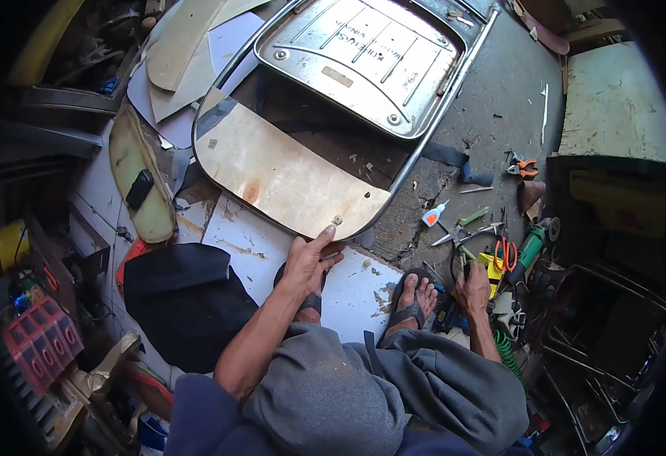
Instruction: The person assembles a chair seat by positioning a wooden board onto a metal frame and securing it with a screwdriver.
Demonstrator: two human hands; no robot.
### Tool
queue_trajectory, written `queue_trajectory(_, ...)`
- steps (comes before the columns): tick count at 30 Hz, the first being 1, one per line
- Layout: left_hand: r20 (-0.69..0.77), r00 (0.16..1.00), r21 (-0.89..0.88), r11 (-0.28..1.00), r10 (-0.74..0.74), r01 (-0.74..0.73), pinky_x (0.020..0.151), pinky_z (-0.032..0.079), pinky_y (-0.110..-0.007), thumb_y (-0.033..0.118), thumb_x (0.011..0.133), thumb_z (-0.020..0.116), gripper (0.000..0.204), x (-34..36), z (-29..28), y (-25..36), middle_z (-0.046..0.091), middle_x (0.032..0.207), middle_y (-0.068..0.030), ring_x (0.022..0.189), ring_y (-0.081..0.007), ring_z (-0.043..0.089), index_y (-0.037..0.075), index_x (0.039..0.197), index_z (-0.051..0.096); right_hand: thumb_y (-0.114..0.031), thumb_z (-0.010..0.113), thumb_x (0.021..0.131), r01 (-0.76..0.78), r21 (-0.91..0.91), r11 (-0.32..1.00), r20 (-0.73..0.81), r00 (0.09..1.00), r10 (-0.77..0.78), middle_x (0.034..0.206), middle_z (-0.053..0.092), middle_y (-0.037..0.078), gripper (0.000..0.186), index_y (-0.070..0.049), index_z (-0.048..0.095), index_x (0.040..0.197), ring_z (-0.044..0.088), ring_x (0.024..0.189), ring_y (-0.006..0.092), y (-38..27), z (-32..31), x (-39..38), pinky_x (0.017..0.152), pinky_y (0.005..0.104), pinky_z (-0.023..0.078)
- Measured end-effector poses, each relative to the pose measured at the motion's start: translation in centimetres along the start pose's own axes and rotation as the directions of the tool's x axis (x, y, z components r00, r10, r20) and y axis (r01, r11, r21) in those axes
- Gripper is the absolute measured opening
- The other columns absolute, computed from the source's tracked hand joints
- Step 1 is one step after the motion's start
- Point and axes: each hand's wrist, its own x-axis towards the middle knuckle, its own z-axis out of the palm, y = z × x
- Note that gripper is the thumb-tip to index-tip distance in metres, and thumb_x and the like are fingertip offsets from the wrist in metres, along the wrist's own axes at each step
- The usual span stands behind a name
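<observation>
While your left hand [310, 262] sets its thumb on the near rim of the plywood backrest panel [283, 167], its fingers hang half curled below that edge; cannot tell whether they pinch. Your right hand [474, 289] has curled fingers beside the red-handled pliers [505, 254]; cannot tell what, if anything, it grips.

Panel location: across the near bend of the tubular chair frame [405, 172], its near rim over the far edge of the white board [348, 300].

Handling, judged by eye: thin, stiff, fairly light; face smooth, perhaps a little slippery; rim liable to splinter. The metal frame probably adds most of the weight. Best hold: thumb above, fingers beneath, one hand toward each end of the curved rim, clear of the small metal insert [337, 220].
</observation>
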Motion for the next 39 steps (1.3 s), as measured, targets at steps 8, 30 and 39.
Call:
queue_trajectory(8, -0.058, 0.98, -0.01, 0.981, 0.192, -0.193, 0.087, 0.059, -0.045, 0.013, 0.095, 0.072, 0.045, 1.2, -0.3, -2.1, 0.066, 0.117, -0.021, 0.097, -0.0304, 0.07, -0.008, 0.129, 0.052, -0.012, 0.054, 0.102, 0.141, 0.196, 0.97, -0.24, 0.967, -0.092, 0.102, 0.063, 0.024, 0.028, 0.003, 0.057, 0.125, 0.062, 0.091, 0.0429, -3.8, -3.1, 1.1, 0.08, 0.0459, 0.05)
queue_trajectory(30, -0.019, 0.912, 0.002, 0.912, 0.409, -0.409, 0.092, 0.06, -0.037, 0.009, 0.093, 0.072, 0.054, 5.0, -1.7, -5.9, 0.059, 0.127, -0.0233, 0.108, -0.0271, 0.067, -0.012, 0.131, 0.04, -0.034, 0.054, 0.104, 0.592, 0.022, 0.806, 0.431, 0.722, -0.541, 0.066, 0.063, 0.021, 0.025, -0.01, 0.062, 0.106, 0.065, 0.061, 0.0426, -29.0, -12.0, 10.3, 0.058, 0.0521, 0.049)
queue_trajectory(39, -0.072, 0.891, 0.14, 0.889, 0.448, -0.435, 0.093, 0.054, -0.035, 0.024, 0.089, 0.079, 0.062, 1.1, -0.5, -3.2, 0.062, 0.123, -0.0212, 0.107, -0.0232, 0.063, -0.011, 0.128, 0.046, -0.032, 0.053, 0.101, 0.48, -0.033, 0.876, 0.405, 0.808, -0.428, 0.074, 0.067, 0.025, 0.024, -0.01, 0.064, 0.104, 0.067, 0.07, 0.0478, -30.8, -12.3, 9.7, 0.065, 0.0578, 0.051)
